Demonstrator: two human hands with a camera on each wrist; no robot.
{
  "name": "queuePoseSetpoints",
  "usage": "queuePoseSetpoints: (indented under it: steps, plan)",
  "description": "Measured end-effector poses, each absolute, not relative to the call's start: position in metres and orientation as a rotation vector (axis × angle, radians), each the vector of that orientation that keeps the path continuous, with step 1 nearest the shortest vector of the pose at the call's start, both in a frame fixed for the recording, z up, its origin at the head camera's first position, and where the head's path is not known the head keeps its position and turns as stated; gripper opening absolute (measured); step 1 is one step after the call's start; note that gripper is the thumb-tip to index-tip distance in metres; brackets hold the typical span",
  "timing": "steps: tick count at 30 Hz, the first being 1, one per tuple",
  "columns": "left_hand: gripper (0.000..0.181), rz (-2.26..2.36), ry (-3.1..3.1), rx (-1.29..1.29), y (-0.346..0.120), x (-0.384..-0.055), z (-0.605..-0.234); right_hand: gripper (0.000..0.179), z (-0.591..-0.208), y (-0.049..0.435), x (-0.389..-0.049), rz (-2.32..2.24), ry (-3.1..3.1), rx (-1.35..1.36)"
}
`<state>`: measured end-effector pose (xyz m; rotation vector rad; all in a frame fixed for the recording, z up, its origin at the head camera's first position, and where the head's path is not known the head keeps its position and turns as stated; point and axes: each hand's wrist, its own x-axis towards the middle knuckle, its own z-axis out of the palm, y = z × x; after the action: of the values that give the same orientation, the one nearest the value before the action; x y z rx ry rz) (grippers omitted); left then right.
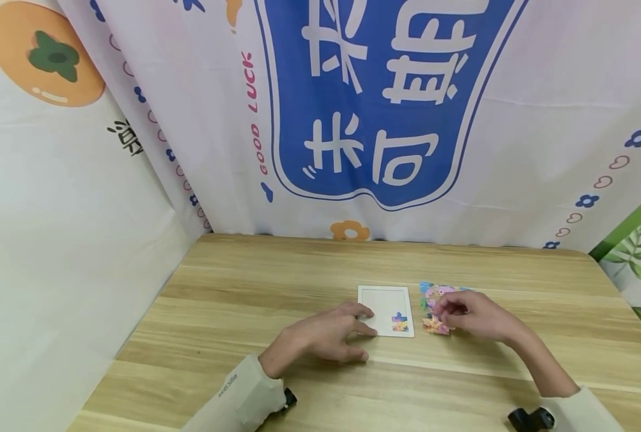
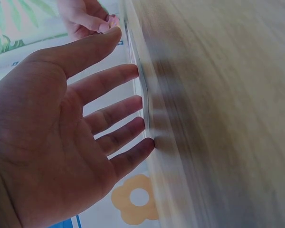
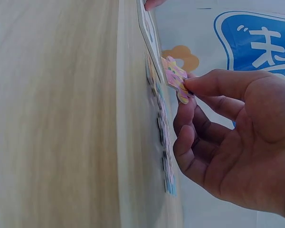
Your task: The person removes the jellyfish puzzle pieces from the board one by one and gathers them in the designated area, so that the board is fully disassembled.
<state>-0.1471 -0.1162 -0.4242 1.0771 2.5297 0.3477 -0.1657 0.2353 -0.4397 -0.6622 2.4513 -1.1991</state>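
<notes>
A white rectangular puzzle board (image 1: 379, 300) lies on the table, with a small patch of colourful puzzle (image 1: 400, 324) in its near right corner. My left hand (image 1: 333, 333) rests its spread, nearly straight fingertips on the board's left side; the left wrist view shows the fingers (image 2: 116, 116) along its edge. My right hand (image 1: 477, 315) pinches a pink and yellow puzzle piece (image 3: 175, 78) between thumb and finger, held up off the table. Under and beside that hand lie other puzzle pieces (image 1: 427, 289), partly hidden by it in the head view.
The wooden table (image 1: 255, 276) runs back to a hanging cloth (image 1: 217, 150) printed with a blue sign and flowers. A white cloth wall (image 1: 56, 240) borders the left side. Dark wrist cameras (image 1: 530, 419) sit at both sleeves.
</notes>
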Motion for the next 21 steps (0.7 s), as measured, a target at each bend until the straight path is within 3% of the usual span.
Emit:
queuePoseSetpoints:
  steps: [21]
  plan:
    - [0.05,0.351,2.522,1.064,-0.116,-0.148,-0.425,0.013,-0.441,0.257,-0.162,-1.132,2.522,-0.667]
